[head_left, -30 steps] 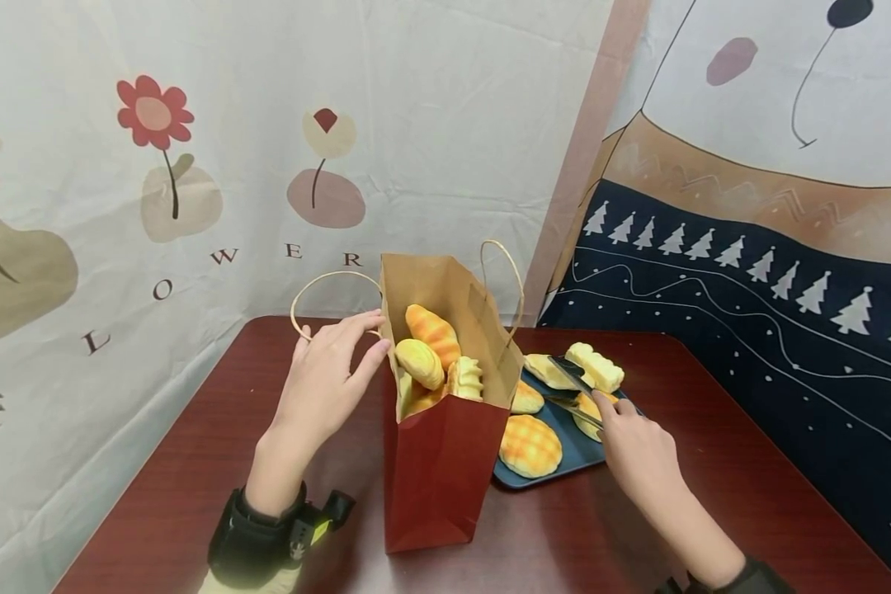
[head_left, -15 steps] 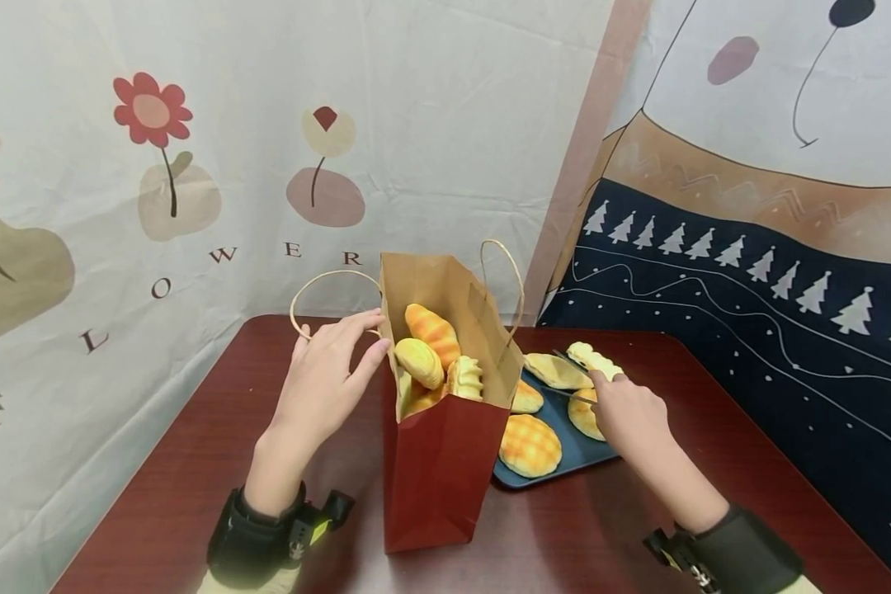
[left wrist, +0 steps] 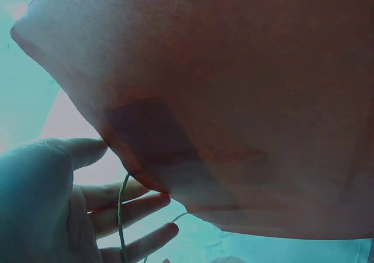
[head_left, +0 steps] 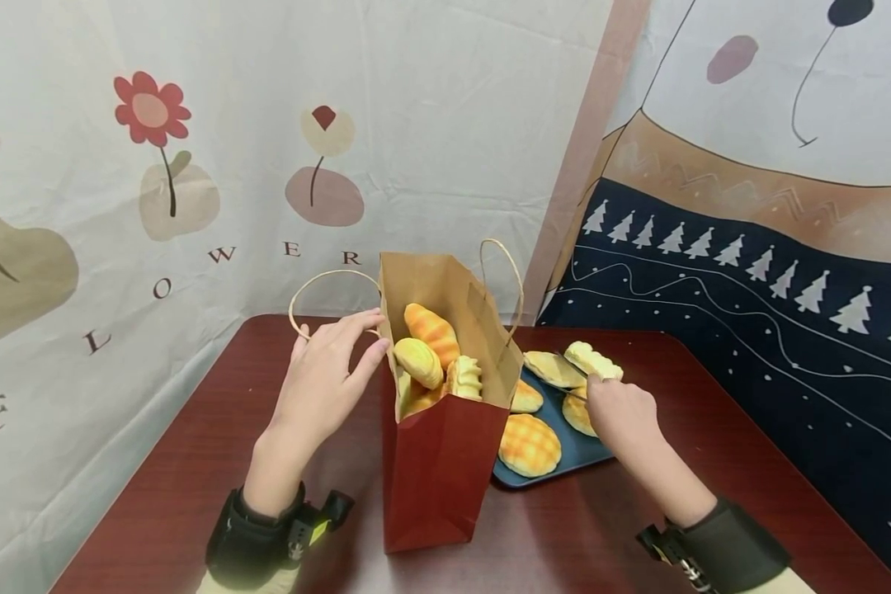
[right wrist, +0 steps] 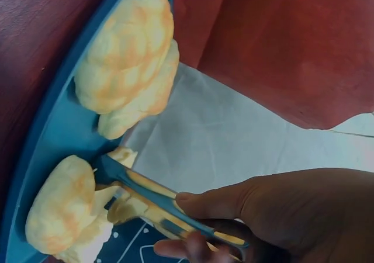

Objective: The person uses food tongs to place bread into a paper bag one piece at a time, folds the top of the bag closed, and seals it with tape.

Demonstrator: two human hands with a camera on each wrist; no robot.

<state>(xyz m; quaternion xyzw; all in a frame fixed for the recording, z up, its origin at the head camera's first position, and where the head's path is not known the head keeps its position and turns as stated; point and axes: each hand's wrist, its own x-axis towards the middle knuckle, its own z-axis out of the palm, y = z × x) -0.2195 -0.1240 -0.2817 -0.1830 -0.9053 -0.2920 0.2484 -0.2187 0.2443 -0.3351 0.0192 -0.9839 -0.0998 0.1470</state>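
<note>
A red paper bag (head_left: 438,470) stands upright on the table with several toy breads inside, a striped croissant-like bread (head_left: 432,332) on top. My left hand (head_left: 322,384) touches its left rim with thumb and fingertips, the fingers fairly straight; a string handle (left wrist: 121,216) crosses that hand. My right hand (head_left: 627,417) grips a pair of tongs (right wrist: 155,187), thumb on one arm. The tongs' tips reach over the blue tray (head_left: 579,458), around a long pale bread (head_left: 553,369) at its back left. Between the tips, part of that bread is hidden in the right wrist view.
Also on the tray lie a crosshatched round bread (head_left: 530,446), a smaller bread (head_left: 525,398), a bun (head_left: 579,410) and a ridged cream-coloured bread (head_left: 594,360). The bag stands left of the tray, overlapping it in the head view. Printed cloth (head_left: 453,124) hangs behind the table (head_left: 215,462).
My right hand with the tongs has shifted slightly left and its wrist has turned; the tongs' tips have come from above the tray to around the long pale bread. The left hand stays put.
</note>
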